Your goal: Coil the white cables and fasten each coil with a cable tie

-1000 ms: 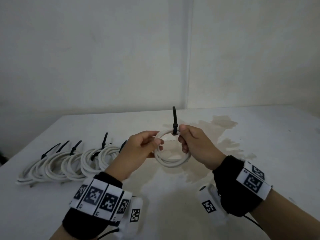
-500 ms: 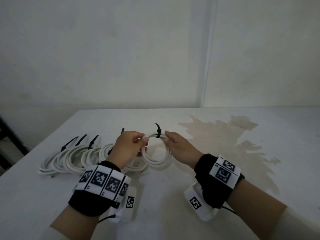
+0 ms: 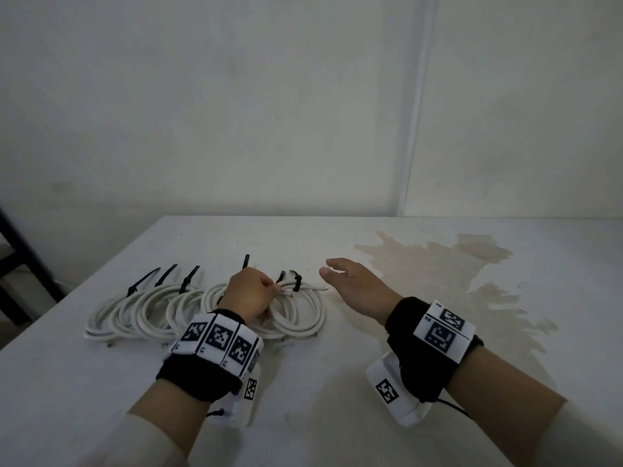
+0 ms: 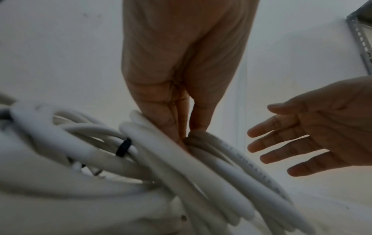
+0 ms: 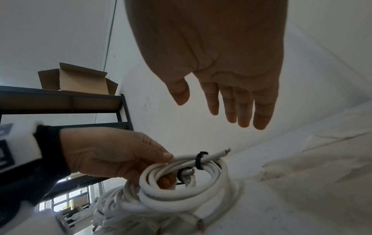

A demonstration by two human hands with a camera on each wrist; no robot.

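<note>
While the newest coil (image 3: 296,310) is gripped by the left hand (image 3: 251,293) at its upper left edge, thumb and fingers curled round the white strands, it is seen low over the table (image 3: 337,399) at the right end of a row of tied coils (image 3: 141,313); whether it is touching the surface cannot be told. A black cable tie (image 5: 199,160) is wrapped round its top, and a cut cable end (image 5: 225,151) is left sticking out past the tie. The right hand (image 3: 357,288) is held just beside the coil, fingers straight and spread, with nothing grasped. A brown stain (image 3: 438,264) is visible on the table.
</note>
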